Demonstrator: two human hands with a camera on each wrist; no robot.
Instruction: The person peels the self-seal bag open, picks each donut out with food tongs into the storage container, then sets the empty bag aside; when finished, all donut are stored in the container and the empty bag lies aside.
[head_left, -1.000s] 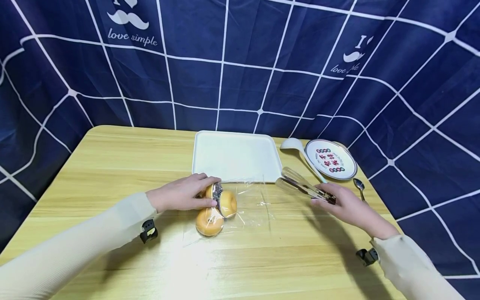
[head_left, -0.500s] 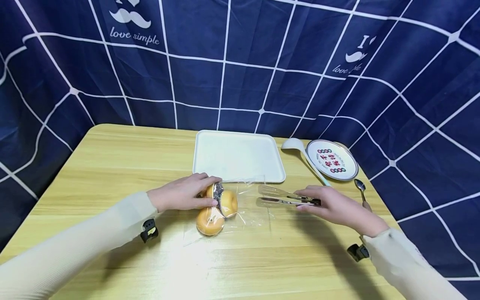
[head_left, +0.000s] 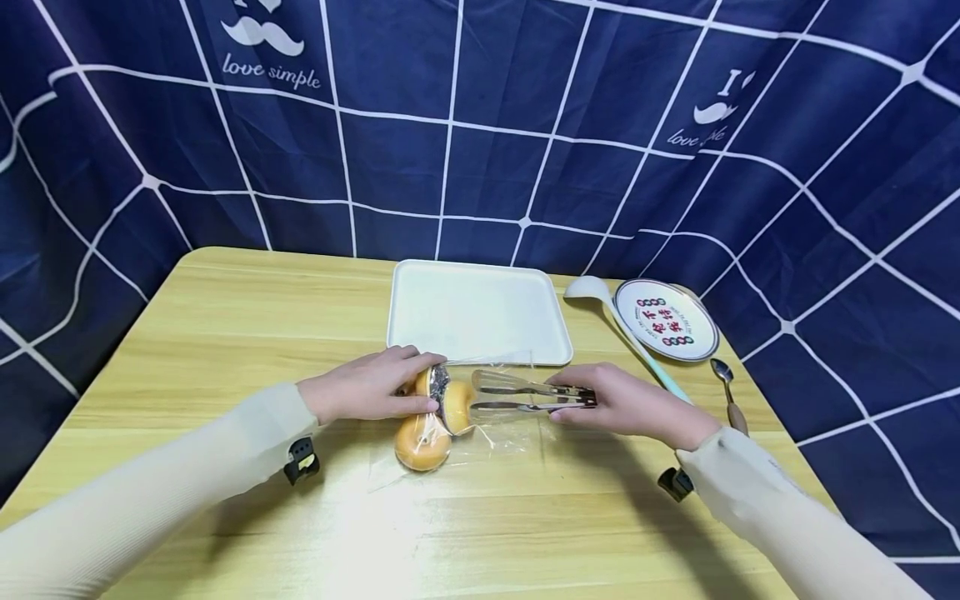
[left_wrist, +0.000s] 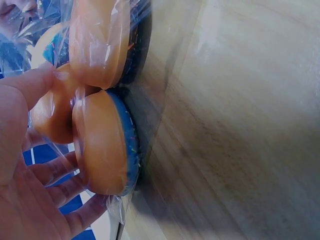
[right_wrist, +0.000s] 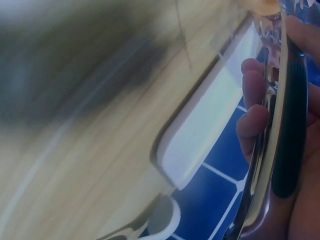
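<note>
Find at least three doughnuts [head_left: 422, 443] inside a clear bag [head_left: 491, 437], right at the thumb and fingertips of the left hand [head_left: 371, 386]. Note orange-brown dough, plus blue icing with coloured sprinkles in the left wrist view. Cannot settle the exact count through the creased film. Record left hand as gripping the bagged doughnuts, with thumb on one side and spaced, bent fingers on the other. Record right hand [head_left: 626, 402] as curled round metal tongs [right_wrist: 291, 130] with a dark green grip, thumb opposite fingers. See the tongs reaching left from that hand, arms parted, tips at the rightmost doughnut; cannot tell whether touching. Beyond and between both hands, see a white tray [head_left: 478, 314]. Beyond the right hand, see a ladle [head_left: 588, 288], white at the bowl, turquoise toward the near end of the handle. Farther out, past the same hand, see a round plate [head_left: 666, 320] with red characters. To its right, see a spoon [head_left: 722, 369] with a brown handle. Note wood-grain table [head_left: 262, 317] under both hands, then navy cloth [head_left: 405, 67] with white grid lines hanging behind
</note>
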